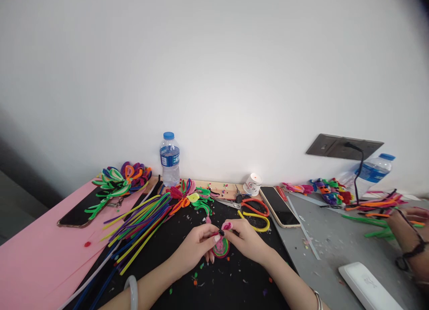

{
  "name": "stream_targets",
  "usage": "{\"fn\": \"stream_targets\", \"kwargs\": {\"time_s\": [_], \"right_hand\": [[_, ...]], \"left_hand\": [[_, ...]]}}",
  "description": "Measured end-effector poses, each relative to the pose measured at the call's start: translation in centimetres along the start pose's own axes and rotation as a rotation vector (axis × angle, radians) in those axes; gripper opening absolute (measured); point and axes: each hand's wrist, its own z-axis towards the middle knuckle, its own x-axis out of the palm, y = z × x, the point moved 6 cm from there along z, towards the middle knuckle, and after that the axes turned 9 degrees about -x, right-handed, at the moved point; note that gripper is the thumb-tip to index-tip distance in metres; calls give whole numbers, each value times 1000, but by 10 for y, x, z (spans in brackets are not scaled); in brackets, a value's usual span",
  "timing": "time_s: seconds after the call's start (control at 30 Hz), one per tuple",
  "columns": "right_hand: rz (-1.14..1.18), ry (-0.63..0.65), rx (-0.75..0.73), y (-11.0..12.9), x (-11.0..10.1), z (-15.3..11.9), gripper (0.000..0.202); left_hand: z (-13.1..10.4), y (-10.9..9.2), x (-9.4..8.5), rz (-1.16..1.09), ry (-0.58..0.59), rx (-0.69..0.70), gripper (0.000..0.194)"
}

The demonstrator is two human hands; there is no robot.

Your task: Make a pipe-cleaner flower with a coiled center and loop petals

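Observation:
Between both hands is a small pipe-cleaner figure (221, 248) with a round body coiled in pink, green and magenta. My left hand (198, 244) pinches it from the left, thumb near a black piece at its top. From the right, my right hand (245, 238) has its fingers closed at a pink loop (227, 226) of the same figure. Fingers cover part of it. Just beyond lie scissors (256, 208) with red and yellow handles. A bundle of colourful pipe cleaners (140, 227) fans out left of my hands, and finished pipe-cleaner pieces (192, 197) lie behind them.
A water bottle (170, 162) and a paper cup (252, 185) stand by the wall. Phones lie left (80, 209) and right (280, 206). At far right, another person's hand (407, 229) is near green pipe cleaners, with a white case (368, 286) in front. Scraps dot the black mat (241, 292).

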Motion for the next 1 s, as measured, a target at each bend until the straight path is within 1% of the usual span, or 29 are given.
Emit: {"fn": "stream_targets", "kwargs": {"time_s": [0.27,0.57,1.0], "right_hand": [[-8,1,-4,0,1,0,24],[1,4,-5,-1,1,0,26],[-4,19,-5,-3,2,0,26]], "left_hand": [[0,-1,0,10,15,21,28],[-2,-3,1,17,8,4,29],[0,-1,0,26,8,9,28]]}}
